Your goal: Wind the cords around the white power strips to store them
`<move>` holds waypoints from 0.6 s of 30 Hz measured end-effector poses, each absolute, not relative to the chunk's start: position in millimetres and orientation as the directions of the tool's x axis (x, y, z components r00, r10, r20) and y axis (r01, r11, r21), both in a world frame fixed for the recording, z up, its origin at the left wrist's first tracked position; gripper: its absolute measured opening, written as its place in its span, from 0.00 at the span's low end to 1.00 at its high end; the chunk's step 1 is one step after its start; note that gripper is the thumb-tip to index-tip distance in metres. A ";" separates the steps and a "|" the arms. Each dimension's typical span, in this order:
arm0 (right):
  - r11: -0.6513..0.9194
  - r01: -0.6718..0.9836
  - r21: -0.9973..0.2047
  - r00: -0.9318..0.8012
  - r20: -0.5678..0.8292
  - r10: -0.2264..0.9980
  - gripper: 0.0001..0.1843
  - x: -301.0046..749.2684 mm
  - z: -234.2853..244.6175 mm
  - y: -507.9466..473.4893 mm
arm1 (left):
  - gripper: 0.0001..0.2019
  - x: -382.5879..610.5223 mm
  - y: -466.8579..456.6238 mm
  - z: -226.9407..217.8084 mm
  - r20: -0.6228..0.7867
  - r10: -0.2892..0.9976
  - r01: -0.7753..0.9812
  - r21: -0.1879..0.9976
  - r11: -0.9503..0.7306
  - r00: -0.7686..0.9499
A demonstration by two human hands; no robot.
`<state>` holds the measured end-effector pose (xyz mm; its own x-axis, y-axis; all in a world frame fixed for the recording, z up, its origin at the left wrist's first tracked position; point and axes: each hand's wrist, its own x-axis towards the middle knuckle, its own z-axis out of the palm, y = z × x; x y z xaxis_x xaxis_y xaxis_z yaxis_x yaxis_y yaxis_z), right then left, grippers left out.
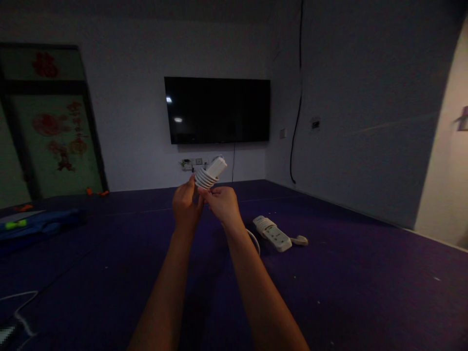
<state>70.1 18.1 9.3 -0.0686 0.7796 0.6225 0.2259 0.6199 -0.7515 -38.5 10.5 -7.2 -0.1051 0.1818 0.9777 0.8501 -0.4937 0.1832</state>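
Note:
Raised in front of me is a white power strip (217, 167) with its white cord (205, 179) wound around it in several coils. My left hand (185, 202) is closed on the strip's near end, which the fingers partly hide. Just beside it, my right hand (224, 201) pinches the cord below the coils. A loose length of cord (254, 241) hangs behind my right forearm. On the purple surface to the right lies a second white power strip (277, 238), its cord wrapped around the far end and its plug (300, 240) sticking out at the near end.
A dark television (219, 111) hangs on the far wall above wall sockets (198, 161). Blue cloth (47, 225) lies at the left. A white cable (22, 316) is at the lower left. One black cable (300, 92) runs down the right wall.

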 end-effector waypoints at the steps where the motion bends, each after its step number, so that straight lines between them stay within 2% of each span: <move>1: 0.621 0.238 -0.747 -0.040 0.631 0.775 0.23 70.3 9.6 17.5 | 0.23 -38.9 10.2 -6.2 0.985 0.160 0.870 0.137 -0.473 -0.068; 5: 0.587 0.230 -0.776 0.058 0.613 0.788 0.24 71.1 10.6 15.3 | 0.23 -41.1 8.9 -2.8 0.993 0.098 0.908 -0.026 -0.418 0.074; 8: 0.598 0.178 -0.781 0.080 0.618 0.782 0.22 69.9 8.2 18.6 | 0.24 -43.6 7.8 -1.2 0.985 0.118 0.893 -0.062 -0.446 0.127; 13: 0.616 0.019 -0.787 0.055 0.616 0.785 0.23 68.9 3.7 29.0 | 0.23 -52.9 -0.8 7.4 0.954 0.235 0.836 -0.027 -0.548 0.185; 18: 0.586 -0.187 -0.788 -0.012 0.598 0.801 0.23 73.0 9.6 26.8 | 0.18 -61.6 -11.7 16.6 0.931 0.350 0.748 0.159 -0.644 0.104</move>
